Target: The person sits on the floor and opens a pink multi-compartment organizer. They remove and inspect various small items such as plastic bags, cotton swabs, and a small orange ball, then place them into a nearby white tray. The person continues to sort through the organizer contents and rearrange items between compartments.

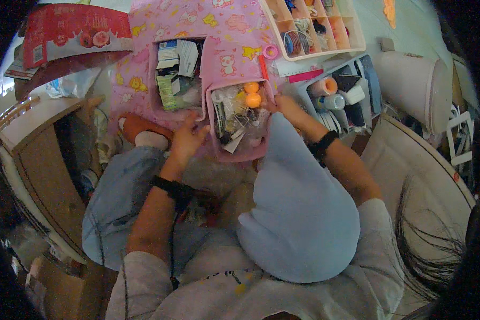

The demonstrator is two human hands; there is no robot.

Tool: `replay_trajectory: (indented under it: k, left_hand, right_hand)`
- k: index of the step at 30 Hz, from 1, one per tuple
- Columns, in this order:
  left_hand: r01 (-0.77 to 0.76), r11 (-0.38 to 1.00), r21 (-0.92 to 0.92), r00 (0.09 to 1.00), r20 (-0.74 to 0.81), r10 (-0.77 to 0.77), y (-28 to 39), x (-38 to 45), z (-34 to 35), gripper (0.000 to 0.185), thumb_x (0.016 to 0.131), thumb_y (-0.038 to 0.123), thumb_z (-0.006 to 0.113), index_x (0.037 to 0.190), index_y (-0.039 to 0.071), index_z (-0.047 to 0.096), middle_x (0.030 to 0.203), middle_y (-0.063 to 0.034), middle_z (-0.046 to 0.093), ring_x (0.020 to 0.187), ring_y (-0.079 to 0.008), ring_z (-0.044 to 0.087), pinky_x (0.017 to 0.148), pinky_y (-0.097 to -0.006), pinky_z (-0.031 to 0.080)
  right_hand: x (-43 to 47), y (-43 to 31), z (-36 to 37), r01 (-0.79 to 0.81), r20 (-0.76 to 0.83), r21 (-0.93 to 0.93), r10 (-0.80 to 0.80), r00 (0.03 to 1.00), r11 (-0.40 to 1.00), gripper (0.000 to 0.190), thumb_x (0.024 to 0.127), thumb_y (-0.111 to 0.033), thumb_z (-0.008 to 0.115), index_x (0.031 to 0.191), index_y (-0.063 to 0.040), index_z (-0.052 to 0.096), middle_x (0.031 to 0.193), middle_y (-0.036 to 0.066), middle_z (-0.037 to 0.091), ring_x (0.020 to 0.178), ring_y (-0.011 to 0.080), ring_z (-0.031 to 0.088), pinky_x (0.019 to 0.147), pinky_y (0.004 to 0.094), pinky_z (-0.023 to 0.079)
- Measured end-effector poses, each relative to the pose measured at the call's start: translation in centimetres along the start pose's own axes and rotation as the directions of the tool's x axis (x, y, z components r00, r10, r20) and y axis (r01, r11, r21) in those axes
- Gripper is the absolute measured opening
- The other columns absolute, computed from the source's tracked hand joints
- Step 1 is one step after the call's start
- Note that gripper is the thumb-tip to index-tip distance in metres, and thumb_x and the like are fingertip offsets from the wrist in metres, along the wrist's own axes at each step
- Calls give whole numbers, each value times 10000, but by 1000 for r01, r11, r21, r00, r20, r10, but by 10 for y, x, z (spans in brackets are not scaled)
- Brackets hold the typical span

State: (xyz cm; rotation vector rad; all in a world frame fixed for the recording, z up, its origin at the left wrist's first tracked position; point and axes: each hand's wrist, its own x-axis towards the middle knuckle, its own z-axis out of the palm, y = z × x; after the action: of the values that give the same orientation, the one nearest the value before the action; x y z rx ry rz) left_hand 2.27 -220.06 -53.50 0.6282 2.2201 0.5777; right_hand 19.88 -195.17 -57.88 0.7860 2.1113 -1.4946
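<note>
A pink bin (240, 158) before me holds two orange balls (252, 95), clear plastic packaging and several small items. My left hand (187, 140) is at its left side, fingers apart, by the near corner of a second pink bin (153, 105). That second bin holds small boxes, one blue and white (168, 54), one green (168, 90), and clear plastic. At the upper right side of the first bin, my right hand (282, 105) touches or nears the rim; its grip is partly hidden. Both wrists wear black bands.
A divided organizer tray (324, 55) with small goods lies at the top right, above a grey bin (304, 90) of bottles and rolls. A pink tape ring (270, 52) and a red stick-like item (263, 67) are nearby. A red carton (76, 36) stands upper left. My raised knee is beside the bin.
</note>
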Motion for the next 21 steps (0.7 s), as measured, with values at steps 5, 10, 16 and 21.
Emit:
replay_trajectory:
  k: [5,10,16,21]
  left_hand:
    - [137,979,-150,989,-40,-144,1,15,-11,403,802,243,615,1133,25,543,1008,-165,611,786,-240,624,728,-315,484]
    - [116,992,-54,949,-290,-126,-2,29,-36,376,827,216,587,1136,8,540,1034,-185,602,814,-227,619,732,-319,481]
    - [51,998,26,963,-268,-42,0,44,-55,468,805,199,598,1205,-2,461,1089,-211,563,920,-306,578,763,-361,457]
    - [52,939,340,969,-245,35,38,32,-42,501,760,170,614,1198,-7,449,1059,-226,544,898,-371,551,779,-405,443]
  right_hand:
    - [-10,-9,-38,20,-105,119,-8,994,993,427,876,-372,497,813,41,585,701,195,585,673,313,594,607,393,453]
    - [21,-17,-56,-57,-237,171,98,966,984,385,867,-340,511,823,33,593,800,217,595,701,341,598,619,401,462]
    - [43,-28,-54,86,-527,65,-39,849,994,525,832,-346,578,1202,7,460,919,170,623,715,219,620,616,322,504]
    - [21,-26,-25,34,-367,75,-4,930,997,582,791,-307,584,1231,1,361,951,235,597,872,408,573,761,449,470]
